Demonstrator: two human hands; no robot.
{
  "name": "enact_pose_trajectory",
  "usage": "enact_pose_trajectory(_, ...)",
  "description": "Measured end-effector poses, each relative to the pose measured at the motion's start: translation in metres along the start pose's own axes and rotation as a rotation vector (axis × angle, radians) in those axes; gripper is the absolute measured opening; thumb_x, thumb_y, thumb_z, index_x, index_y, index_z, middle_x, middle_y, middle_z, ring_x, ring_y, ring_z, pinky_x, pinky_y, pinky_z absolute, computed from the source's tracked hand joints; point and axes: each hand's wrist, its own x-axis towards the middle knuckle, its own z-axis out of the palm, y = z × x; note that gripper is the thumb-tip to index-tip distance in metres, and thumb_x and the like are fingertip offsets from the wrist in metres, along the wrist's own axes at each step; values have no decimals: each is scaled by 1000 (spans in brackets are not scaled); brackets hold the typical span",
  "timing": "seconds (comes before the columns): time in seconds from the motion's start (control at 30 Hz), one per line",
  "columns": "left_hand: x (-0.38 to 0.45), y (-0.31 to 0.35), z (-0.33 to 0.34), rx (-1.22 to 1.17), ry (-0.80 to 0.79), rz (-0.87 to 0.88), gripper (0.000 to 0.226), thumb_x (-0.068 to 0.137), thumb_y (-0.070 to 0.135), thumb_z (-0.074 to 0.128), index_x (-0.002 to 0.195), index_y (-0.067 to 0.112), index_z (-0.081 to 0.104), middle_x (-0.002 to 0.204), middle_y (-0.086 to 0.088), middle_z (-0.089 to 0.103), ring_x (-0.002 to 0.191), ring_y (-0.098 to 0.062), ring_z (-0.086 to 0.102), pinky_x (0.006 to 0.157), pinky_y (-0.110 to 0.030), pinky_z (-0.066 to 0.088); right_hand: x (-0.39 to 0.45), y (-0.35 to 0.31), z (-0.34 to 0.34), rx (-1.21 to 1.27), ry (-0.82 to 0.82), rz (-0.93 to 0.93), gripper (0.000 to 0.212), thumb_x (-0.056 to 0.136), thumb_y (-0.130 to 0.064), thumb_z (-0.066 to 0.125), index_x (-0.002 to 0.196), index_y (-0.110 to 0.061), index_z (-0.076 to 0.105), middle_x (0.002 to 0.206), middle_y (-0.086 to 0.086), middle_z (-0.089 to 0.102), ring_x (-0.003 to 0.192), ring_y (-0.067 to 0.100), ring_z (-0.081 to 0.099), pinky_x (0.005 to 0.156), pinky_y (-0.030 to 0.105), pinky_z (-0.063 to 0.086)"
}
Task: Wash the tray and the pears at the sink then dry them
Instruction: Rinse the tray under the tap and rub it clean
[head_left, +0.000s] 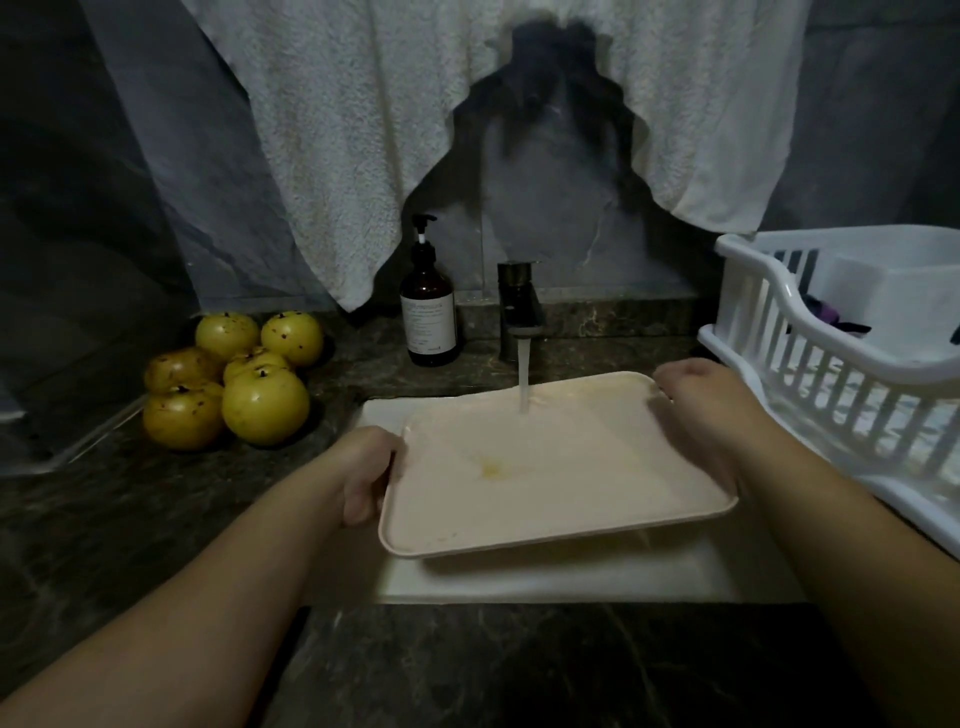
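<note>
A pale pink tray (561, 499) is held level over the white sink (545, 584), with a yellow stain near its middle. Water runs from the dark tap (519, 312) onto the tray's far part. My left hand (366, 475) grips the tray's left edge, fingers curled under it. My right hand (698, 400) is blurred at the tray's far right corner, and its grip cannot be made out. Several yellow pears (234, 379) with brown specks lie heaped on the dark counter to the left.
A brown soap pump bottle (428, 317) stands left of the tap. A white dish rack (841, 353) sits on the right of the counter. White towels (374, 130) hang on the wall behind.
</note>
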Motion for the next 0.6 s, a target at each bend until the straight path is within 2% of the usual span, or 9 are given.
enact_pose_trajectory(0.07, -1, 1, 1, -46, -2, -2, 26, 105, 5, 41, 103, -2, 66, 68, -16, 73, 56, -30, 73, 49, -36, 58, -5, -1, 2, 55, 13, 41, 26, 99, -34, 55, 121, -28, 68, 114, -3, 65, 98, 17, 61, 92, 45, 56)
enact_pose_trajectory(0.1, -1, 1, 1, -61, -23, 9, 28, 106, 7, 40, 101, -1, 67, 68, -16, 74, 56, -29, 73, 47, -36, 58, -8, -2, 4, 54, 9, 48, 23, 99, -36, 55, 118, -31, 67, 114, -4, 65, 100, 19, 62, 96, 49, 54)
enact_pose_trajectory(0.17, -5, 2, 3, -82, -34, 29, 33, 110, 10, 38, 99, 1, 67, 70, -15, 75, 57, -28, 74, 49, -36, 58, -14, -3, 9, -37, -21, 29, 21, 99, -39, 56, 118, -35, 65, 117, -4, 64, 100, 17, 60, 96, 47, 53)
enact_pose_trajectory(0.27, -5, 2, 5, -138, -20, 73, 30, 109, 6, 41, 96, 1, 68, 68, -13, 75, 57, -27, 73, 51, -36, 57, -19, -8, 16, -287, -128, 9, 37, 100, -44, 52, 136, -35, 54, 131, 2, 59, 103, 19, 58, 90, 39, 50)
enact_pose_trajectory(0.3, -6, 3, 6, -157, -20, 80, 28, 107, 4, 42, 96, 0, 68, 69, -13, 75, 58, -28, 73, 54, -37, 57, -21, -11, 21, -416, -151, -26, 43, 101, -46, 48, 143, -32, 49, 139, 6, 55, 111, 23, 57, 93, 40, 49)
enact_pose_trajectory(0.37, -7, 3, 10, -184, -19, 91, 26, 105, -1, 43, 98, -2, 68, 80, -17, 75, 70, -32, 72, 63, -41, 57, -26, -17, 37, -677, -159, -150, 53, 104, -50, 38, 150, -25, 43, 154, 12, 42, 135, 31, 44, 110, 43, 39)
enact_pose_trajectory(0.47, -9, 4, 17, -210, 20, 94, 25, 103, -3, 42, 102, -3, 67, 99, -23, 71, 88, -40, 69, 76, -50, 56, -36, -27, 71, -804, -249, -283, 62, 104, -57, 27, 150, -19, 42, 159, 16, 34, 145, 33, 32, 121, 46, 26)
enact_pose_trajectory(0.53, -9, 5, 20, -226, 28, 96, 29, 103, -1, 39, 111, -3, 67, 109, -25, 70, 101, -45, 69, 86, -55, 57, -37, -32, 94, -851, -304, -215, 71, 101, -64, 22, 156, -20, 32, 165, 15, 22, 151, 36, 20, 122, 53, 16)
enact_pose_trajectory(0.6, -10, 7, 21, -240, 37, 86, 32, 104, 2, 37, 116, 0, 66, 114, -24, 71, 106, -45, 69, 92, -58, 57, -36, -41, 115, -873, -307, -120, 80, 98, -70, 19, 160, -21, 21, 169, 14, 10, 154, 38, 7, 121, 61, 8)
